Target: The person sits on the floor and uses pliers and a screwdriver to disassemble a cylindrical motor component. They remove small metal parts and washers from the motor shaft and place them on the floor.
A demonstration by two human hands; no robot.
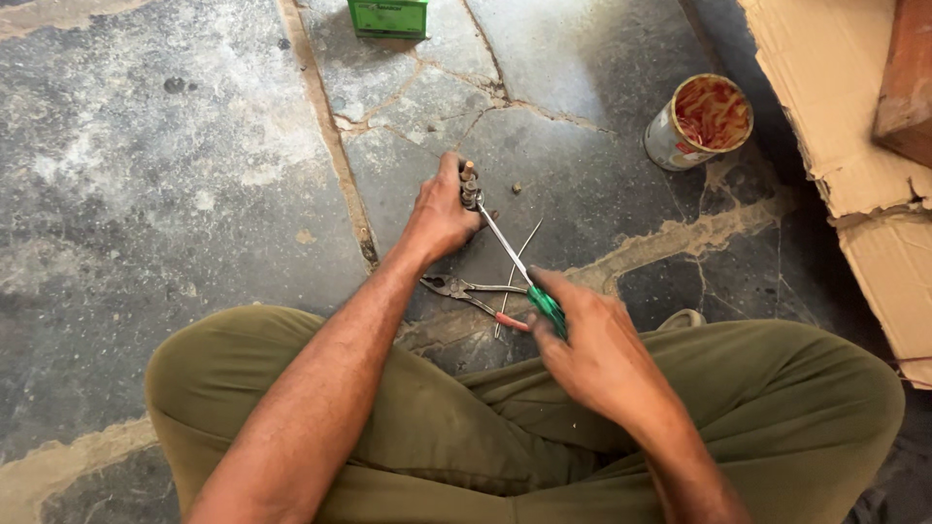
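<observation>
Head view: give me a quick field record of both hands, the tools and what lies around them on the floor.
left hand: pinches a small metal fitting upright against the stone floor
right hand: grips a green-handled screwdriver, shaft slanting up, tip at the fitting
pliers: lying on the floor between the hands, jaws to the left, untouched
thin metal rod: on the floor, under the screwdriver shaft
tin can: upper right, open, reddish inside
green box: top edge
cardboard: right side

1 screwdriver, 1 pliers, 1 can
</observation>
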